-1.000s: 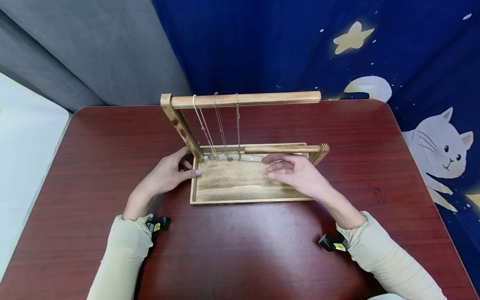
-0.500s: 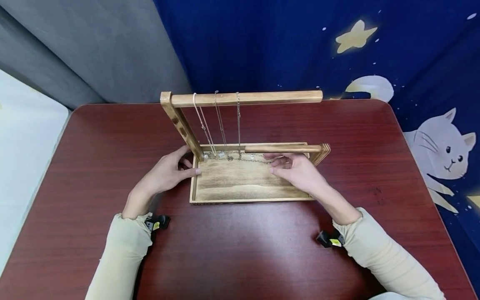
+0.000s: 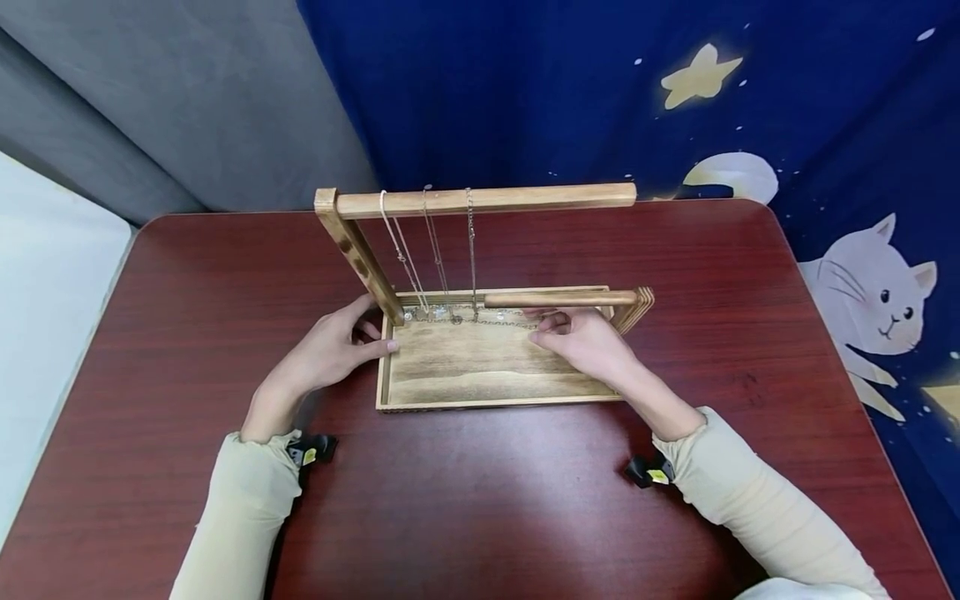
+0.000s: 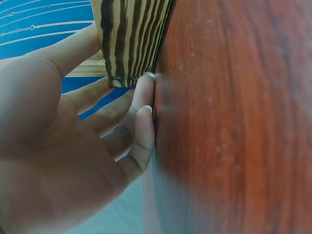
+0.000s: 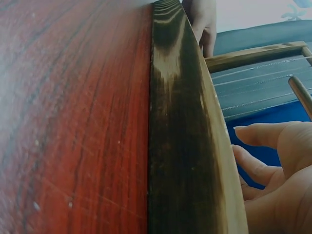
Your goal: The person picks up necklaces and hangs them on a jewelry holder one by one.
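A wooden jewelry stand has a tray base (image 3: 465, 358), a long upper bar (image 3: 525, 197) and a shorter lower bar (image 3: 558, 297). Three necklaces (image 3: 472, 250) hang from the upper bar's left half. More fine chain with small pendants (image 3: 501, 317) lies along the tray's back. My left hand (image 3: 330, 346) holds the tray's left end, thumb over the rim and fingers along the outside. My right hand (image 3: 588, 340) reaches into the tray under the lower bar, beside the chain's right end; in the right wrist view its thumb and fingers (image 5: 256, 163) stand apart. Some fingertips are hidden.
The stand rests on a dark red wooden table (image 3: 465, 492). An upright post (image 3: 362, 260) rises at the tray's left end and a short one (image 3: 636, 308) at its right. Behind the table hang a grey curtain (image 3: 202, 100) and a blue one (image 3: 480, 92).
My right hand has moved slightly left and further under the lower bar, its fingers drawing closer to the chain in the tray. The left hand keeps its place on the tray's end.
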The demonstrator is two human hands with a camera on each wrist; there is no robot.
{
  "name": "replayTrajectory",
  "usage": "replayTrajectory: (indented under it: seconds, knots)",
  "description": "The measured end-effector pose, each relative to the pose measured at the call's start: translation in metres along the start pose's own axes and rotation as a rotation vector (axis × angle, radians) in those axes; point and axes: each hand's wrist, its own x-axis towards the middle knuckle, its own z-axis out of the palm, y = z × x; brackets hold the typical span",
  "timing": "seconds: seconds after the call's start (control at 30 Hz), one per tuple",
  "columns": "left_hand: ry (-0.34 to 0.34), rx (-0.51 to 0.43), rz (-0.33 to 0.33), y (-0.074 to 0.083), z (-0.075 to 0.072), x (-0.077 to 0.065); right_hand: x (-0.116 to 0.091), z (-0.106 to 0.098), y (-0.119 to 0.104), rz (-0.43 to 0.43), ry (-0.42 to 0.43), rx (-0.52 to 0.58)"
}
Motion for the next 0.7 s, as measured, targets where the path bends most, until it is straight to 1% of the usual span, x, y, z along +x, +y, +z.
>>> replayTrajectory:
  seconds: [0.13, 0.2, 0.47, 0.6, 0.7]
  knots:
    - [0.002, -0.003, 0.0, -0.001, 0.001, 0.001, 0.003, 0.003, 0.002, -0.048, 0.005, -0.014]
    - [0.003, -0.005, 0.003, -0.001, 0.001, 0.001, 0.004, 0.004, 0.002, -0.049, 0.016, -0.024]
    - [0.005, -0.001, 0.003, -0.002, 0.001, 0.001, 0.009, 0.007, 0.004, -0.004, 0.045, -0.115]
    - [0.006, 0.003, 0.003, -0.001, 0.001, 0.001, 0.012, 0.008, 0.005, -0.046, 0.041, -0.121]
    - [0.009, 0.002, 0.004, -0.002, 0.001, 0.001, 0.015, 0.008, 0.006, -0.093, 0.038, -0.101]
